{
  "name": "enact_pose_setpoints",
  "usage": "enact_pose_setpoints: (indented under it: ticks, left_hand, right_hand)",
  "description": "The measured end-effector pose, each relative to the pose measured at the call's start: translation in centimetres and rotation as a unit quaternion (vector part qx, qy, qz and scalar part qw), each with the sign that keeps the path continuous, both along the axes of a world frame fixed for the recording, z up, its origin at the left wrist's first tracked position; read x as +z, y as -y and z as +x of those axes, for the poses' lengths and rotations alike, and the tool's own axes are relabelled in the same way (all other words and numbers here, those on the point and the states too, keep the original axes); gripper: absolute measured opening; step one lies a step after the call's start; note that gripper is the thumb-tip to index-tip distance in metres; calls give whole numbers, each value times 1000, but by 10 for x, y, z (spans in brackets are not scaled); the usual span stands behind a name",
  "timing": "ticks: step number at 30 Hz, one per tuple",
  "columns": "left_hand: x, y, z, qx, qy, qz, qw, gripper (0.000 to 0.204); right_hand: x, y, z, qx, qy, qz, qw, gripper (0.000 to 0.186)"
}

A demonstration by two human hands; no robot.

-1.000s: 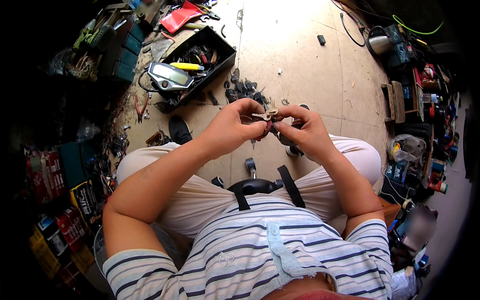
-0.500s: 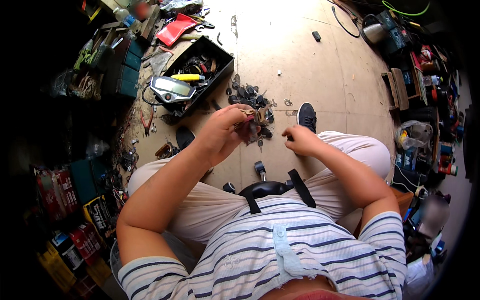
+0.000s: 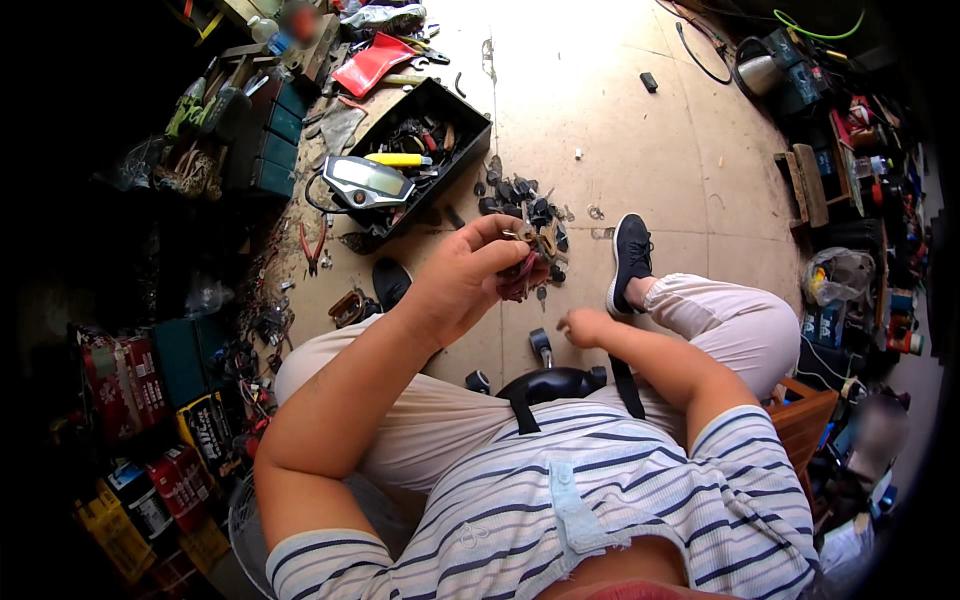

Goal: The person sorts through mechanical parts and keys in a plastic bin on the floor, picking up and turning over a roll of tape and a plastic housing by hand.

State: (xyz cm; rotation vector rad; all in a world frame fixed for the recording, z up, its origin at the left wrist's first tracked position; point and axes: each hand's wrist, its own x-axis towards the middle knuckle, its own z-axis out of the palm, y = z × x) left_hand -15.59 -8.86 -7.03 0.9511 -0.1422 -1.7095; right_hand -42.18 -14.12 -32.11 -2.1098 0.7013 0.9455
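A smooth tan floor point(image 3: 690, 150) carries a rectangular black box point(image 3: 455, 160) of tools point(image 3: 430, 130). The left hand point(image 3: 465, 275) has its grip pinching a metal key bunch point(image 3: 541, 243) at the fingertips; the right hand point(image 3: 588, 328) hangs well apart, its grip too indistinct to tell spread or closed. Dark, round-headed keys point(image 3: 540, 210) lie heaped beyond. The bunch shows brassy metal and a dark red piece point(image 3: 515, 283).

Head view: left fisheye of a head-worn pair, facing down and forward
Shirt point(image 3: 655, 505): nearest, seen from above along the lower edge
Left hand point(image 3: 482, 262), right hand point(image 3: 588, 327): farther out, near mid-view
Floor point(image 3: 640, 150): farther still, reaching the upper edge
Rim: dark, straight edges bowed
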Motion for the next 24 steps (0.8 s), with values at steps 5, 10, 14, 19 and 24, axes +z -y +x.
enact_pose_setpoints:
  ticks: [5,10,14,19,24]
  left_hand:
    - [-6,1,-1,-16,-11,-12,1000,29]
    - [-4,6,-1,-4,-35,-7,999,21]
    - [-6,9,-2,-2,-19,-19,1000,17]
    - [-7,19,-8,37,-22,-28,999,16]
    - [-10,25,-2,44,-26,-37,998,15]
  right_hand:
    - [99,77,66,-292,258,-81,917,24]
    - [234,103,96,-358,453,143,804,20]
    - [280,93,101,-278,398,190,853,16]
    - [272,101,97,-305,379,253,836,19]
    - [261,101,98,-334,385,285,812,20]
